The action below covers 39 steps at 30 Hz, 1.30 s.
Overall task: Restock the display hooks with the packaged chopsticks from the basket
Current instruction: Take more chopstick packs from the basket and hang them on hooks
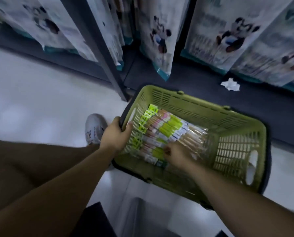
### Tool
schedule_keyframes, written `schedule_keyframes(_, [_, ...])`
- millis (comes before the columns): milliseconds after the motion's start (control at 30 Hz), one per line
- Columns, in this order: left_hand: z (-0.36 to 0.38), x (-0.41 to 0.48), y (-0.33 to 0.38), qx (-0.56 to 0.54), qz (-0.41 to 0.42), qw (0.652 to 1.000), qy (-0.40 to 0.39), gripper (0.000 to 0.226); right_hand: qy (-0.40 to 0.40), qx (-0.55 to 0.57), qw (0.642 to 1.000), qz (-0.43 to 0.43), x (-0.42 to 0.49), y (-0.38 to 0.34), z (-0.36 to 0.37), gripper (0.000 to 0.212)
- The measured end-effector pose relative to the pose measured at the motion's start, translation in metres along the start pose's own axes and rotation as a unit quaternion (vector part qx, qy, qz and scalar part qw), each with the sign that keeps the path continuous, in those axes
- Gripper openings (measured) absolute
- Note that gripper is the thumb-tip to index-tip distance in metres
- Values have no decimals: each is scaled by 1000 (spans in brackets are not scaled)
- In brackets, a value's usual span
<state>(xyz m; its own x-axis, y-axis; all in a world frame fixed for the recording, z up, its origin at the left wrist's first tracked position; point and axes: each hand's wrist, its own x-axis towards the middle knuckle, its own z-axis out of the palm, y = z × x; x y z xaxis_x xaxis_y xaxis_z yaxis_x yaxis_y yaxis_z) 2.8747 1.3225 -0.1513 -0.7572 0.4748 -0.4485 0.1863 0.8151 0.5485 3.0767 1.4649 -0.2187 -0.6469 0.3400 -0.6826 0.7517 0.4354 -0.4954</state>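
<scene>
Centre frame, my left hand (115, 134) gripping the basket (202, 115) rim, my right hand (176, 155) curled among the chopsticks (168, 129) inside, whether it grips I cannot tell

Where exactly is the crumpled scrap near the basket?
Find the green basket. Beyond its far rim, on the dark shelf base, lies a crumpled white paper. It is the only small, loose, unprinted thing below the cartoon-printed bags.

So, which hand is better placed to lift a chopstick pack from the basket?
Right. The right hand is inside the green basket, fingers curled on the chopstick packs; the left hand holds the basket's rim.
</scene>
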Motion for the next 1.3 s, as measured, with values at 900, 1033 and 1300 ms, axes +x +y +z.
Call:
schedule_keyframes(900, [1, 7, -2, -78, -4, 997, -9, 31, -28, -188, 981, -48, 2, -10, 37, 11])
schedule_keyframes(1033, [1, 7, -1, -88, -7, 996, -13, 30, -74, -142, 987, -22, 6, -7, 27, 18])
schedule_keyframes(1300, [1, 7, -1, -100, -6, 995, -18, 33, -67, -116, 990, -43, 3, -6, 21, 17])
